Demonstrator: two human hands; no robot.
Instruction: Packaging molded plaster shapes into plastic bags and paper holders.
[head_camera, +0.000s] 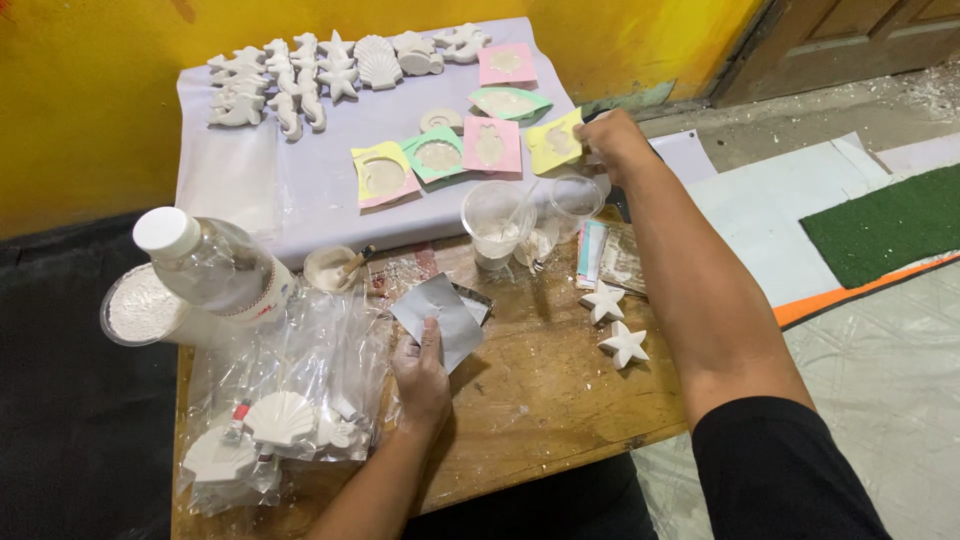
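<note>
My left hand (421, 372) rests on the wooden table (540, 390), its thumb and fingers pinching the lower edge of a grey sheet of sandpaper (440, 313). My right hand (612, 142) reaches far forward to the white board (330, 200) and grips the right edge of a yellow mould (553, 142) filled with white plaster. Beside it lie a pink mould (491, 144), a green mould (436, 154) and a yellow-and-pink mould (384, 175). Two white plaster stars (613, 320) lie on the table under my right forearm.
Several white plaster casts (320, 65) line the board's far edge. Two clear plastic cups (497, 220) with a stirrer, a small bowl (330, 266), a clear bottle (210, 265), a tub of white powder (140, 305) and bagged shell casts (270, 420) crowd the table.
</note>
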